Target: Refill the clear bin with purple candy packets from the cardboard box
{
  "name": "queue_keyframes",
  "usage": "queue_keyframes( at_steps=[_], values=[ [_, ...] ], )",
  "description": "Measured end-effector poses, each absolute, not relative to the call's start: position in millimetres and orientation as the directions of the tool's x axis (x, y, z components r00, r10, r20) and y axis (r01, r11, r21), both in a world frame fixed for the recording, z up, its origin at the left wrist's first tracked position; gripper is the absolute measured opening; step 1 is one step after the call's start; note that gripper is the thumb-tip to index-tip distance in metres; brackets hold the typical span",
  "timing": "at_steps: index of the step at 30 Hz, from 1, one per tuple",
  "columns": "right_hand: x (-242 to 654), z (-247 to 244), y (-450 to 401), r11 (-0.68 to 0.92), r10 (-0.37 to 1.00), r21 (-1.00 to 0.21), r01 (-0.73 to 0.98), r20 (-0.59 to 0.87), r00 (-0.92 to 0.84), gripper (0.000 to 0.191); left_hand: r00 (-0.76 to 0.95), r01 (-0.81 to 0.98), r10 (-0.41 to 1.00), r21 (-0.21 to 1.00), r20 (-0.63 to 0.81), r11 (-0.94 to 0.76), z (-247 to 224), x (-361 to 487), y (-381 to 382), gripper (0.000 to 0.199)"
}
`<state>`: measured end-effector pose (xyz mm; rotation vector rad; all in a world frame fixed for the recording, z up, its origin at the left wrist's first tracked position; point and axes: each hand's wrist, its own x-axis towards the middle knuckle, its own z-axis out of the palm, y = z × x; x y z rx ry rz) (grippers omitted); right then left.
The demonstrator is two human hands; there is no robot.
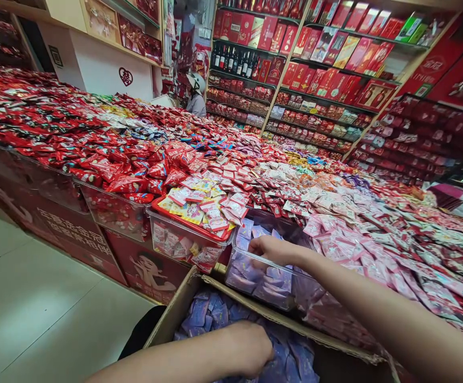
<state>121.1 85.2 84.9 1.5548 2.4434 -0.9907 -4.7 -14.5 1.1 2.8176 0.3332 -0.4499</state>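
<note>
My left hand (pixel 251 348) is down in an open cardboard box (pixel 295 331), among purple-blue packets (pixel 209 314); its fingers curl into the packets, and their tips are hidden. Higher up, my right hand (pixel 273 251) reaches over the front rim of a clear plastic bin (pixel 261 293) that holds lilac packets (pixel 241 271). Its fingers bend down behind the clear wall, close to those packets, and whether they hold one is not clear. The box stands directly in front of the bin.
Left of the bin, a clear bin (pixel 187 242) holds a red tray of yellow and pink packets. Pink packets (pixel 343 239) lie right. A long candy display (pixel 96 133) stretches behind. A person in a helmet (pixel 196 96) is near tall shelves (pixel 271 69).
</note>
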Motion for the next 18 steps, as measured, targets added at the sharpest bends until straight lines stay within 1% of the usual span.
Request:
queue_keyframes(
  at_steps=[4, 6, 9, 14, 16, 18],
  values=[
    [122, 96, 87, 0.345, 0.796, -0.412, 0.843, -0.348, -0.496, 0.01, 0.925, 0.272, 0.189, 0.227, -0.33, -0.935, -2, -4, -15, 0.018],
    [120, 99, 87, 0.354, 0.783, -0.403, 0.844, -0.365, -0.503, 0.009, 0.926, 0.273, 0.191, 0.227, -0.327, -0.935, -3, -4, -15, 0.018],
    [118, 97, 88, 0.318, 0.757, -0.426, 0.847, -0.424, -0.497, 0.011, 0.926, 0.276, 0.194, 0.23, -0.325, -0.933, -3, -4, -14, 0.017],
    [121, 89, 89, 0.185, 0.723, -0.504, 0.844, -0.511, -0.464, 0.018, 0.927, 0.284, 0.203, 0.239, -0.315, -0.929, -5, -5, -13, 0.016],
    [124, 88, 87, 0.08, 0.696, -0.581, 0.81, -0.549, -0.463, 0.023, 0.927, 0.286, 0.204, 0.244, -0.314, -0.927, -6, -5, -12, 0.016],
    [125, 89, 85, -0.06, 0.661, -0.65, 0.758, -0.595, -0.458, 0.028, 0.927, 0.289, 0.207, 0.246, -0.312, -0.925, -8, -4, -12, 0.016]
  ],
)
